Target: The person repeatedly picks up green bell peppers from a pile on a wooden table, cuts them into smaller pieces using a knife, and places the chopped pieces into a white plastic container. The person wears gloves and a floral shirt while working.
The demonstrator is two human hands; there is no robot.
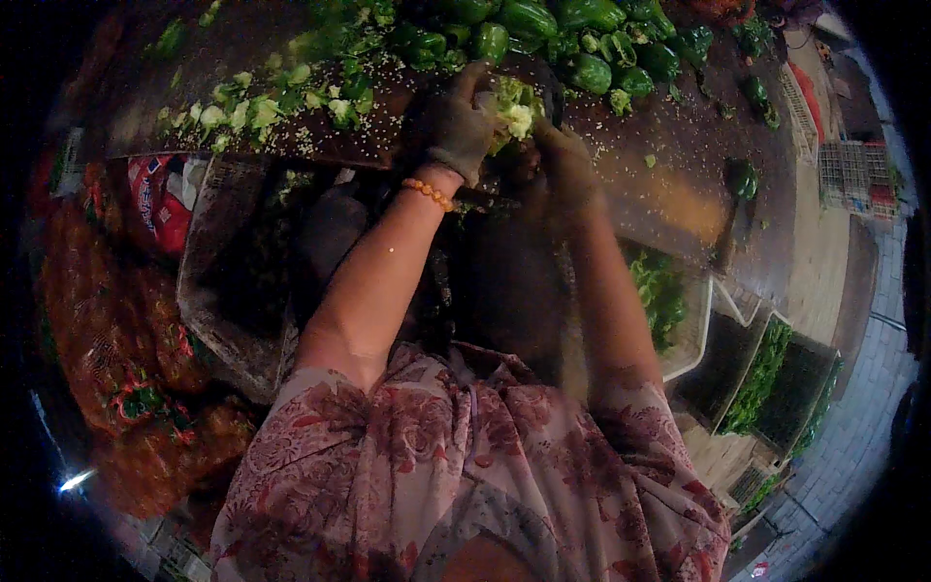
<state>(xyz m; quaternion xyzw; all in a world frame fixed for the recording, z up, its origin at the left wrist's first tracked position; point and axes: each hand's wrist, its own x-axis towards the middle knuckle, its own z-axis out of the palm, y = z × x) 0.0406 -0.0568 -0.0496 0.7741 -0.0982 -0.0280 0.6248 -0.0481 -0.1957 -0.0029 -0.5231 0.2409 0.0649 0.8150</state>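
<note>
My left hand (465, 124), in a dull brown glove with an orange bead bracelet above it, grips a cut-open green pepper (515, 115) whose pale seedy core faces up. From the other side my right hand (569, 154), also gloved and slightly blurred, holds the same pepper with its fingertips. Just beyond lies a heap of whole green peppers (527, 25) on the dark tabletop (654, 167). Left of my hands, pale pepper cores (247, 113) are spread among scattered seeds. Whether a tool is in either palm is hidden.
Below the table's edge, a crate (190, 269) stands left, and a white-rimmed crate of green pieces (658, 302) stands right. Farther right are crates with greens (760, 378). Reddish-brown sacks (109, 327) and a red printed bag (156, 200) lie left. One pepper (742, 178) sits near the table's right side.
</note>
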